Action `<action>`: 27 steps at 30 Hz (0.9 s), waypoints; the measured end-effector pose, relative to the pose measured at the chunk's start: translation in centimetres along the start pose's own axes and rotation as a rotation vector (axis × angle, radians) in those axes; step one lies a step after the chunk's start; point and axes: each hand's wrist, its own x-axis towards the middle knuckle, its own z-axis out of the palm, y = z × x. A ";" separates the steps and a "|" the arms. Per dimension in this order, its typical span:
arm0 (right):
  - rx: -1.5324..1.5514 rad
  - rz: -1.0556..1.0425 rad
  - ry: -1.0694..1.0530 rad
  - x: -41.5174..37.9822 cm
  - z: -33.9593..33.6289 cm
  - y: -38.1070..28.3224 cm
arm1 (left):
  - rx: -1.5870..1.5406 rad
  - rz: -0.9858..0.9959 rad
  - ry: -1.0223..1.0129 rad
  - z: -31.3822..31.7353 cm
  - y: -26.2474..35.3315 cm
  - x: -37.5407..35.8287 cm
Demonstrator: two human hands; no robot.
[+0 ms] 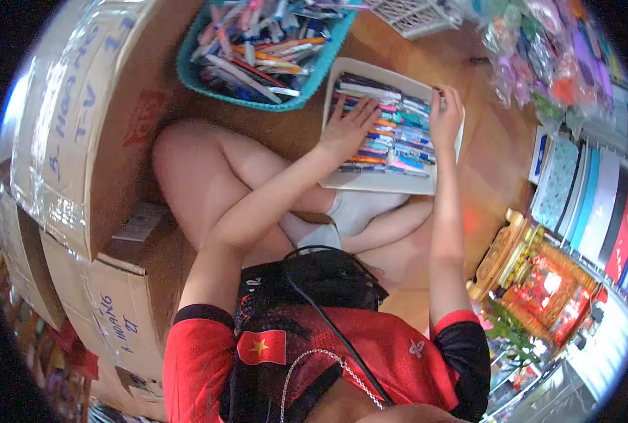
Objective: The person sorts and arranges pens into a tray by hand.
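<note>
My left hand (348, 132) lies with its fingers spread on top of the pens (398, 134), palm down, and grips nothing. The pens lie side by side in two columns, in many colours, inside a white shallow tray (377, 185) resting by my crossed legs. At the tray's right side is my right hand (446, 120), closed on the tray's edge, thumb on the inner side and fingers over the rim. Part of the tray's right wall is hidden behind that hand.
A teal basket (257, 104) heaped with loose pens stands beyond the tray, to the left. Large cardboard boxes (81, 134) are stacked at my left. Plastic-wrapped colourful items (539, 63) sit at the upper right, with a carved wooden shrine (539, 282) at the right.
</note>
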 end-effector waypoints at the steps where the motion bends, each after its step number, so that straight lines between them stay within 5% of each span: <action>1: 0.070 -0.052 0.035 1.4 -0.3 -2.3 | 0.009 -0.006 -0.010 0.1 0.0 -0.1; 5: 0.291 -0.241 0.079 7.6 -1.3 -12.4 | -0.006 0.002 0.053 0.4 0.0 -0.1; 7: 0.336 -0.359 -0.099 10.0 -0.2 -15.4 | -0.004 -0.007 0.045 0.4 0.0 0.0; 10: -0.062 -0.594 -0.055 12.3 2.1 -18.7 | 0.007 -0.004 0.023 0.6 0.0 0.1; 13: -0.408 -0.453 -0.156 13.5 4.7 -17.9 | 0.014 -0.002 0.028 0.9 0.0 0.1; 17: -0.464 -0.536 -0.233 13.8 6.6 -16.2 | -0.023 0.005 0.039 1.0 -0.2 0.0; 27: 0.003 -0.311 -0.138 10.8 -4.1 -12.2 | -0.028 0.011 0.099 1.7 -0.2 0.0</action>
